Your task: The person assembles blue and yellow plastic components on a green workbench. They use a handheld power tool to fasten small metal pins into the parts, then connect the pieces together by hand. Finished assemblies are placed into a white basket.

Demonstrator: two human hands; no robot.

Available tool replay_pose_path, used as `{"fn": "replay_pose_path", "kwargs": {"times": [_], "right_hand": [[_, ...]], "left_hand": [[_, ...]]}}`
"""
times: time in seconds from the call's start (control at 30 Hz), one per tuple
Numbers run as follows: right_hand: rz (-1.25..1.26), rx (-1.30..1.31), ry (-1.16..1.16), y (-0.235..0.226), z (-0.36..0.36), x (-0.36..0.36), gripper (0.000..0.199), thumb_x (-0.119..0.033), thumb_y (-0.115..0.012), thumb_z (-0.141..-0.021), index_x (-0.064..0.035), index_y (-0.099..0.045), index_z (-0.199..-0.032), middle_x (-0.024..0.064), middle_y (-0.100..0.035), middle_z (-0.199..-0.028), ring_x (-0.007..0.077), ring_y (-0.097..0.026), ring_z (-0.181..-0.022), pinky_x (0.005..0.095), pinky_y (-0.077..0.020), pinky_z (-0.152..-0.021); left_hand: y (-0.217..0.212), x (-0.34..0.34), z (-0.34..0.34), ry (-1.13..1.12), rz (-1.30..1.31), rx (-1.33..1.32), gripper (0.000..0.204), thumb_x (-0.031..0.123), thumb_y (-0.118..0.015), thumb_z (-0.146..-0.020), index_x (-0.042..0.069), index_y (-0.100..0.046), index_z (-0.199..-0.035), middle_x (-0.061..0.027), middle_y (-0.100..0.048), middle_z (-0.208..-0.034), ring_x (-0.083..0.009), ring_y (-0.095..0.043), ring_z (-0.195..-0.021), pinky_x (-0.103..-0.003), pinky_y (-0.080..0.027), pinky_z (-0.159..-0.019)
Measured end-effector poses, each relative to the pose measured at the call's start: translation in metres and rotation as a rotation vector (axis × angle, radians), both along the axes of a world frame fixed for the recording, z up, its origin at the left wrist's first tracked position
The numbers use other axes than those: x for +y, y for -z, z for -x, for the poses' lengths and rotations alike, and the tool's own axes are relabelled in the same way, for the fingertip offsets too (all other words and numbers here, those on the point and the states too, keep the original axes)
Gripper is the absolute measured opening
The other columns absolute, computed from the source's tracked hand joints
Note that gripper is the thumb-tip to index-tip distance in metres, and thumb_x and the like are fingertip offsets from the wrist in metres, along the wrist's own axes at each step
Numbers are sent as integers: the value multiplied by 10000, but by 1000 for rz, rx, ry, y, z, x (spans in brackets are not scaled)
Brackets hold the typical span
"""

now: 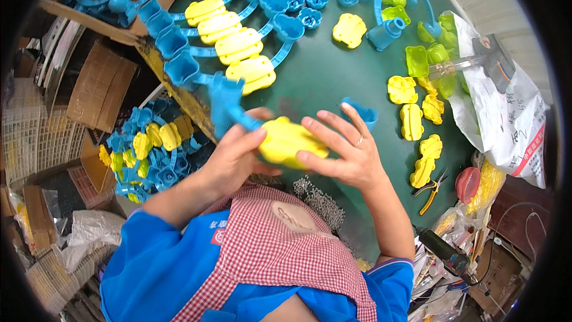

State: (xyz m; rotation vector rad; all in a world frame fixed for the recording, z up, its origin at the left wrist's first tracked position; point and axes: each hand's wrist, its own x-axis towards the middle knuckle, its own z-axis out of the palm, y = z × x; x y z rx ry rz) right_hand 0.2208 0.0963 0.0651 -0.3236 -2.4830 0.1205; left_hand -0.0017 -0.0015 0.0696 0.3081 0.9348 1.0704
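Note:
Both my hands are at a yellow plastic piece (289, 142) with rounded lobes, in front of my apron. My left hand (235, 152) is closed around its left end, where a blue plastic arm with a cup-shaped end (226, 98) runs up and left. On the piece's right side, the thumb and fingers of my right hand (351, 152) press against it. A blue cup (361, 114) shows behind my right fingers; whether it joins the held piece is hidden. Motion blurs the yellow piece and the blue arm slightly.
Joined blue arms with yellow middles (238, 45) line the table's left. Loose blue flower-shaped parts (298, 0) lie beyond. On the right are yellow pieces (411, 121), pliers (430, 194), a white bag (500, 107) and green cups (417, 61). Another pile (158, 149) sits left, below the table edge.

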Motion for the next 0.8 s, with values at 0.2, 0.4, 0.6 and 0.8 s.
{"fn": "replay_pose_path", "kwargs": {"times": [0.2, 0.4, 0.6, 0.8], "right_hand": [[-20, 286, 730, 15, -9, 148, 654, -170, -739, -760, -14, -438, -1318, 192, -508, -1273, 388, -435, -1200, 446, -364, -1010], [572, 539, 724, 32, -30, 170, 483, -148, -750, -770, 0, -539, -1178, 155, -624, -1072, 233, -646, -859, 336, -528, -733], [172, 395, 369, -5, -21, 30, 565, -161, -845, -662, -13, -565, -1131, 145, -655, -1050, 287, -649, -935, 345, -528, -783], [-247, 204, 718, -5, -59, -45, 527, -484, -653, -804, -35, -628, -1078, 104, -637, -1129, 295, -518, -1162, 492, -385, -1006]], "left_hand": [[68, 1, 4, -379, -131, 335, 408, 63, -567, -915, 82, -355, -1263, -134, -460, -1363, -278, -551, -1177, -411, -552, -876], [66, -12, 10, -427, 97, 351, 131, 160, -493, -974, 114, -421, -1074, -17, -465, -840, -93, -447, -635, -224, -352, -495], [31, 35, -27, -135, -581, 680, 285, 169, -484, -975, 7, -490, -1210, -73, -594, -930, -114, -550, -802, -248, -440, -692], [-15, 131, -74, 537, -674, 882, 259, 154, -594, -895, 89, -612, -1145, -51, -669, -840, -186, -654, -782, -312, -495, -670]]}}
